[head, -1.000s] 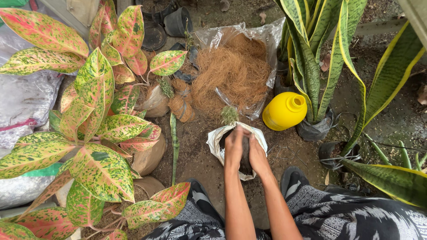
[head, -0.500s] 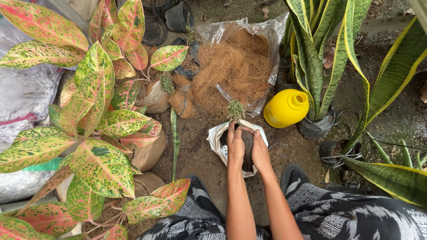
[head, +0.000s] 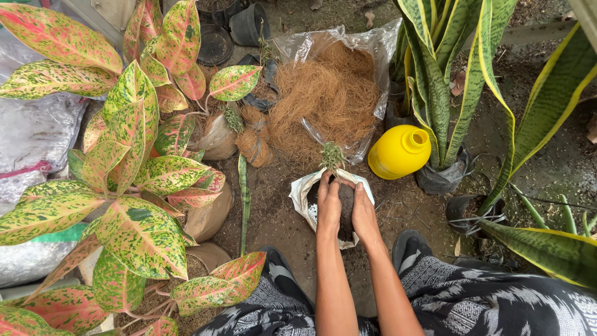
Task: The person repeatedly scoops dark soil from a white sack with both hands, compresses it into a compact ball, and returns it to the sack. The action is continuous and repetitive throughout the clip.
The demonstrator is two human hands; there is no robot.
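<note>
Both hands pressing down into a soil-filled bag (head: 303, 198) on the ground straight ahead, left hand (head: 329, 208) and right hand (head: 364, 214) side by side, equally near, palms cupping dark soil (head: 346, 200). Small seedling (head: 332, 155) standing upright at the bag's far edge, just beyond the fingertips. Bag white-rimmed, rolled open, squat.

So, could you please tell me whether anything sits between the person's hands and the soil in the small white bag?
Nothing visible does. The left hand and the right hand already rest on the dark soil inside the white bag, either side of the small seedling. The yellow bottle and the coconut fibre lie apart, farther from the person.
</note>
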